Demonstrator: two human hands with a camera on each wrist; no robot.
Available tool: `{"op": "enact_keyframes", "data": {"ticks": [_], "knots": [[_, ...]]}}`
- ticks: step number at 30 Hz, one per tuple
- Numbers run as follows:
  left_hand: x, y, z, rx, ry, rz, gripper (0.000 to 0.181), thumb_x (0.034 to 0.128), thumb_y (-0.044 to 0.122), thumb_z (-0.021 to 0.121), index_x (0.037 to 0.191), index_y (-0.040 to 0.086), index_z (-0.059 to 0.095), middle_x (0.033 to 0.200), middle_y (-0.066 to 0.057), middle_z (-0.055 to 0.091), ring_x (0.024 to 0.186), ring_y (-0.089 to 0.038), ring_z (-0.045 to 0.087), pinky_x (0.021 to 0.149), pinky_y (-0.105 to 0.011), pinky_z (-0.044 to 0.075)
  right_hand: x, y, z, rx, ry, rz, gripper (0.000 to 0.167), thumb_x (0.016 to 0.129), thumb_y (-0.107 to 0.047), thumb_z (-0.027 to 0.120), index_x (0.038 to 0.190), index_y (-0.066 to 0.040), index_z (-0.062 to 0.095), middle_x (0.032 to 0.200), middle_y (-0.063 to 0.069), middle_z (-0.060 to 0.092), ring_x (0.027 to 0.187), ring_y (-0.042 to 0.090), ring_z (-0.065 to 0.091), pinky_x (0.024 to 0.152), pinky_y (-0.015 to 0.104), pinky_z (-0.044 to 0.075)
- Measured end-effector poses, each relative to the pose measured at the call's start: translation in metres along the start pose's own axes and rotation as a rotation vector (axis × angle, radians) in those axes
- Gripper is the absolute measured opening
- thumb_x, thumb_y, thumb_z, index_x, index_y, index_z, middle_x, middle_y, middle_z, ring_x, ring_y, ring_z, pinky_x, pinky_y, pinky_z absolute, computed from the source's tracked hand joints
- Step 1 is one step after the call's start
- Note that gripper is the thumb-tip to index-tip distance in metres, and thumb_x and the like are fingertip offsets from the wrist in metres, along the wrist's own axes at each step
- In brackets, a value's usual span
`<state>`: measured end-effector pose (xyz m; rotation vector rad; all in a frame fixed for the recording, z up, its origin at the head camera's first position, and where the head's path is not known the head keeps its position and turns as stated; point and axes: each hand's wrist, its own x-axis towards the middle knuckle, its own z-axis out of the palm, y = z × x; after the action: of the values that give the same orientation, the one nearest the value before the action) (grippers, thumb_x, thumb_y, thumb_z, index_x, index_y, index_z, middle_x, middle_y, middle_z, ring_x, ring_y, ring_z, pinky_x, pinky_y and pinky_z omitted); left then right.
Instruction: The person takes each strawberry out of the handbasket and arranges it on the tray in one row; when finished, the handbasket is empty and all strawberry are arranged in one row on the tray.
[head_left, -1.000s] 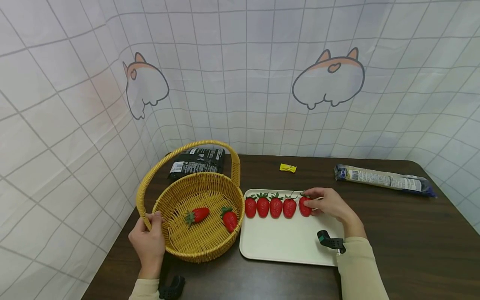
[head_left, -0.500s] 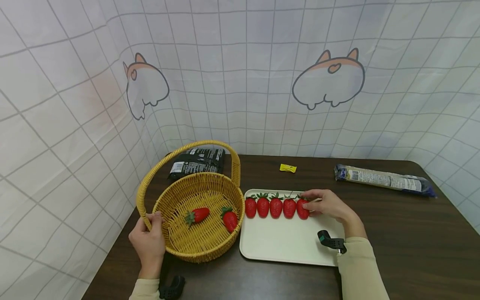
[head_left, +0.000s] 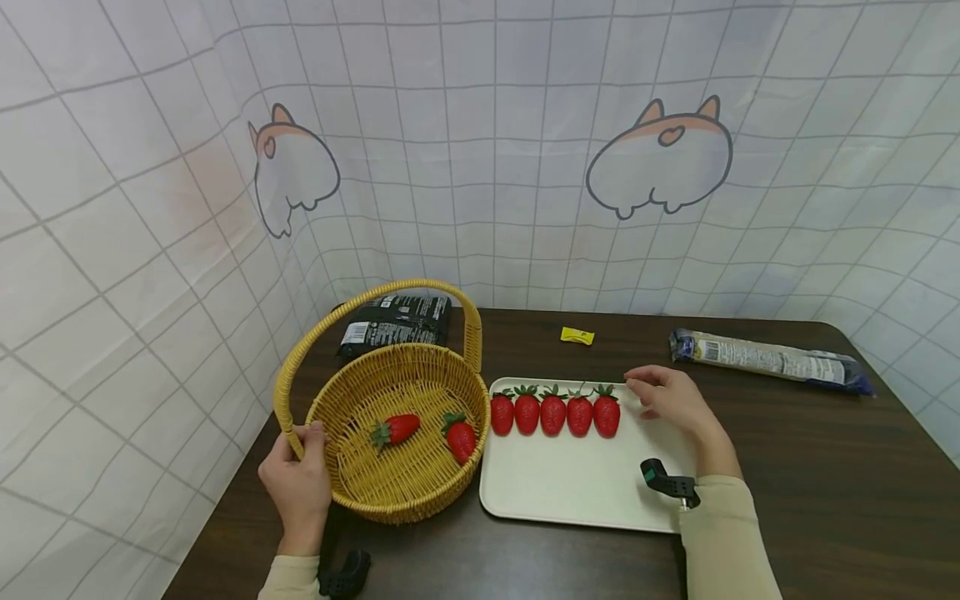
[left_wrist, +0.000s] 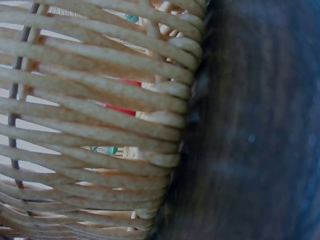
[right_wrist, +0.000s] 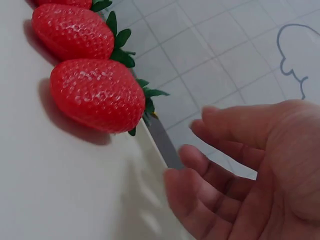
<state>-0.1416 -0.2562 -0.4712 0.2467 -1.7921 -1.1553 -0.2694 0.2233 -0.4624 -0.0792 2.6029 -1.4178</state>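
Observation:
My left hand [head_left: 297, 487] grips the left side of a yellow wicker basket [head_left: 405, 508], at the foot of its tall handle. Inside the basket lie two strawberries, one on its side [head_left: 396, 430] and one nearer the right wall [head_left: 460, 439]. To the right, a white tray [head_left: 577, 492] bears a row of several strawberries along its far edge, leaves pointing away. Over the tray's right part is my right hand [head_left: 671, 402], holding nothing, its fingers loosely bent. The right wrist view shows it apart from the row's end strawberry [right_wrist: 97, 95]. Basket weave [left_wrist: 100, 110] fills most of the left wrist view.
Behind the basket lies a black package [head_left: 397, 320]. A small yellow packet [head_left: 577, 335] sits beyond the tray, and a long wrapped package [head_left: 771, 360] lies at the back right of the dark wooden table [head_left: 840, 483]. A gridded curtain hangs behind.
My right hand slid the end strawberry left against the row, then let go of it and moved away to the right. The left hand and basket have stayed in place.

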Motion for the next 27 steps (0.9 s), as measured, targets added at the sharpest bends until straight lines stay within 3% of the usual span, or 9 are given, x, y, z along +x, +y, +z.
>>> {"op": "enact_keyframes", "data": {"ticks": [5, 11, 19, 23, 27], "knots": [[-0.001, -0.001, 0.0, 0.001, 0.004, -0.014, 0.022, 0.0899, -0.001, 0.066, 0.068, -0.002, 0.063, 0.063, -0.008, 0.064, 0.044, -0.004, 0.042, 0.042, -0.019, 0.03, -0.002, -0.015, 0.005, 0.034, 0.05, -0.039, 0.041, 0.101, -0.031, 0.053, 0.13, -0.001, 0.056, 0.119, 0.022, 0.058, 0.095, 0.033, 0.055, 0.071, 0.031, 0.056], [0.0, -0.002, 0.001, -0.003, 0.001, -0.021, 0.022, 0.0902, 0.0, 0.066, 0.068, -0.001, 0.063, 0.063, -0.003, 0.064, 0.045, -0.003, 0.045, 0.042, -0.018, 0.031, -0.003, -0.048, 0.032, 0.108, 0.02, -0.11, 0.036, 0.1, -0.027, 0.057, 0.127, -0.004, 0.059, 0.119, 0.02, 0.059, 0.096, 0.035, 0.056, 0.074, 0.032, 0.056], [0.001, -0.001, 0.002, -0.005, -0.003, -0.015, 0.023, 0.0906, 0.0, 0.065, 0.068, -0.001, 0.063, 0.062, -0.006, 0.064, 0.045, -0.004, 0.045, 0.043, -0.018, 0.032, -0.012, -0.098, 0.074, 0.242, -0.105, -0.266, 0.027, 0.098, -0.02, 0.061, 0.12, -0.004, 0.063, 0.115, 0.016, 0.063, 0.096, 0.038, 0.059, 0.075, 0.04, 0.057], [0.0, 0.0, 0.002, -0.012, -0.002, -0.015, 0.022, 0.0903, 0.0, 0.066, 0.068, -0.002, 0.063, 0.065, -0.016, 0.065, 0.045, -0.004, 0.046, 0.042, -0.018, 0.032, -0.017, -0.117, 0.098, 0.269, -0.197, -0.328, 0.026, 0.097, -0.021, 0.062, 0.117, -0.004, 0.065, 0.11, 0.015, 0.065, 0.084, 0.031, 0.064, 0.074, 0.037, 0.056], [-0.001, -0.001, 0.001, -0.006, -0.004, -0.02, 0.021, 0.0899, -0.001, 0.066, 0.069, -0.002, 0.063, 0.065, -0.018, 0.065, 0.044, -0.003, 0.043, 0.041, -0.018, 0.031, -0.023, -0.138, 0.125, 0.286, -0.255, -0.339, 0.024, 0.096, -0.022, 0.064, 0.115, -0.008, 0.067, 0.107, 0.016, 0.066, 0.075, 0.025, 0.062, 0.068, 0.032, 0.054]]}}
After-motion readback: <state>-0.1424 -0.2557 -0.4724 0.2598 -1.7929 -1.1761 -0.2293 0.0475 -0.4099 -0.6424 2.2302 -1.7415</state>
